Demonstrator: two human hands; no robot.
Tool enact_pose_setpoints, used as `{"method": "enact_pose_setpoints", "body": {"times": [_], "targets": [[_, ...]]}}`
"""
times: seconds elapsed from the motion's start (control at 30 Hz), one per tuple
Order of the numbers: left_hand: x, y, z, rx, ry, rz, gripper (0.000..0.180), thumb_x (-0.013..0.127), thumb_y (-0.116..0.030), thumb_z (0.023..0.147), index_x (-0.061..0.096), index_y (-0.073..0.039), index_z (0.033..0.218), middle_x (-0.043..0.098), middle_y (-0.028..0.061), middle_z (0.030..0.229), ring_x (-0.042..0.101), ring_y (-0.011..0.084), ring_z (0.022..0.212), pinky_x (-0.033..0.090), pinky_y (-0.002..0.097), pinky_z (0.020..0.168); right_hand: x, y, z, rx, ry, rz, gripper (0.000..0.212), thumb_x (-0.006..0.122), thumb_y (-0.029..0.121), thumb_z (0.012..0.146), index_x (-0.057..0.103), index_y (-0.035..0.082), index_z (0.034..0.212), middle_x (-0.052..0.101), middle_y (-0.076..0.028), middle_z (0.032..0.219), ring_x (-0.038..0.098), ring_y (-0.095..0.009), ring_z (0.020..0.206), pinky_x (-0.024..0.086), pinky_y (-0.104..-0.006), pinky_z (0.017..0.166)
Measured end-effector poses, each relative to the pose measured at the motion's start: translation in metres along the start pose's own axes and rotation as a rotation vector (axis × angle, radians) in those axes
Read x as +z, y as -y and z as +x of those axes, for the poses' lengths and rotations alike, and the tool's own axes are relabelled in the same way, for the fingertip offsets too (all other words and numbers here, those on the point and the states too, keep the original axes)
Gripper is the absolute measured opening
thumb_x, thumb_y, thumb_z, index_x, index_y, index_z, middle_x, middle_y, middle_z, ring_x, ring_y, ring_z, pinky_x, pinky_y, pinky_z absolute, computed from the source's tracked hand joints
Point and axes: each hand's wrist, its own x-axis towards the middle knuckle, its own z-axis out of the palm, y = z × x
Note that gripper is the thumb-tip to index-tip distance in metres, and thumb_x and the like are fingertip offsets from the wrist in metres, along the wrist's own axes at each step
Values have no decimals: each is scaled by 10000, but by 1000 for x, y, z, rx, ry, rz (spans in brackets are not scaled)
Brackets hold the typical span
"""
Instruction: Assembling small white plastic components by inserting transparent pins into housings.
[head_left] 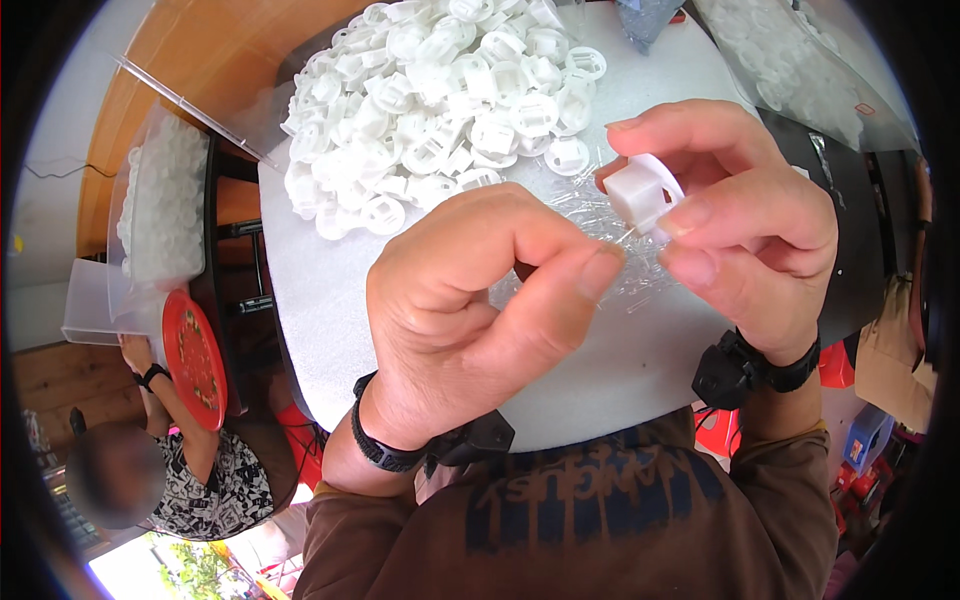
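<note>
Between the fingers and thumb of my right hand [750,200] is a white plastic part [638,192], a boxy body with a round flange. My left hand [490,300] is closed in a pinch, thumb against forefinger, on a thin clear pin [626,238]. The pin's tip meets the lower edge of the white part; whether it sits inside cannot be made out. Below and behind my right hand, many similar clear pins [590,205] lie scattered. A large heap of matching white parts [430,100] covers the far left of the table.
A white foam sheet [330,330] covers the table. Bags of white parts lie at far right [790,70] and at left [165,200]. Another person [210,480] sits at lower left, by a red round tray [195,360] and a clear plastic bin [90,300].
</note>
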Motion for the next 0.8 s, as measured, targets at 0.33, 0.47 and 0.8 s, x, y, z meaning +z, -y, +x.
{"method": "enact_pose_setpoints", "body": {"times": [0.33,0.47,0.8], "targets": [[-2,-3,2,38,29,126,147,547,-70,821,566,-8,690,556,53,667,457,69,533,362,202,485,10,4,-2,129,-111,107,319,608,47,778,563,-13,1088,510,-261,1128,528,-285,1038,443,-372,865],[1,-3,-1,-74,33,40,177,556,-124,848,564,-5,717,553,44,681,455,64,544,362,195,498,11,3,-1,140,-46,70,338,618,50,772,552,-43,1090,522,-239,1114,526,-277,1041,423,-361,893],[0,-4,-2,35,-56,142,95,606,-39,796,562,7,867,538,27,814,484,62,705,391,196,648,10,-1,-2,134,-129,174,377,654,80,753,550,-32,1099,523,-213,1094,529,-258,1021,440,-341,864]]}}
